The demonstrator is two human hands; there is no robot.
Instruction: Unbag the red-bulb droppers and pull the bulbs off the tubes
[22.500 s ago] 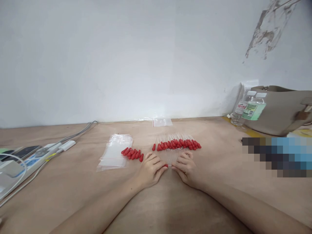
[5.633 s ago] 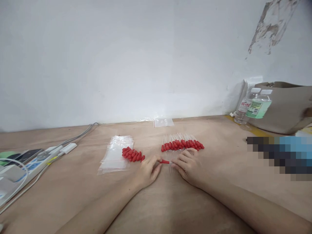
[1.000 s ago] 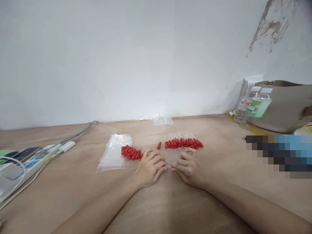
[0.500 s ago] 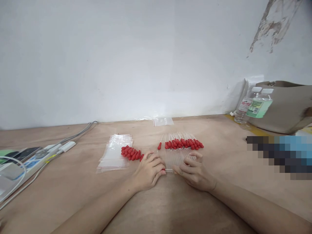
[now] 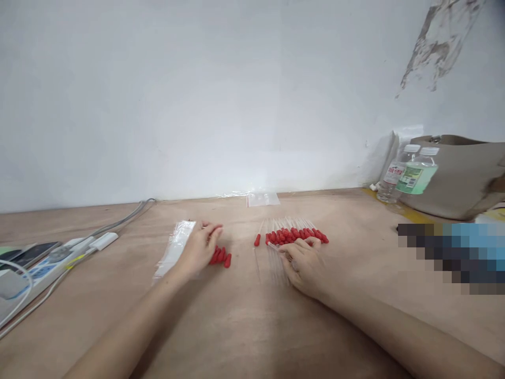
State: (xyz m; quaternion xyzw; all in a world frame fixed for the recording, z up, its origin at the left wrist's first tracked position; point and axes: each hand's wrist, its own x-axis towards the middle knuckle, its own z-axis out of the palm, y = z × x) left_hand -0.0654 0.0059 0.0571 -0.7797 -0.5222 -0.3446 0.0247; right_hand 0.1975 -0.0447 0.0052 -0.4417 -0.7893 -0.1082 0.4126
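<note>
My left hand is over the right side of the stacked clear plastic bags, beside a small pile of red rubber bulbs. Its fingers are bent and apart, and no held thing shows in them. In my right hand a thin clear tube is pinched, its end pointing up and left. Under and beside that hand lie more clear tubes, partly hidden. Just beyond lies a row of red-bulbed droppers, their clear stems toward the wall. One separate dropper lies left of the row.
A small clear bag lies near the wall. At left is a power strip with cables and phones. Two bottles and a grey-beige bag stand at the right. A pixelated patch covers part of the right side.
My left hand has moved left, away from my right hand, to the bulbs and bags. My right hand has shifted slightly up and left, and a clear tube's end now points up from its fingers.
</note>
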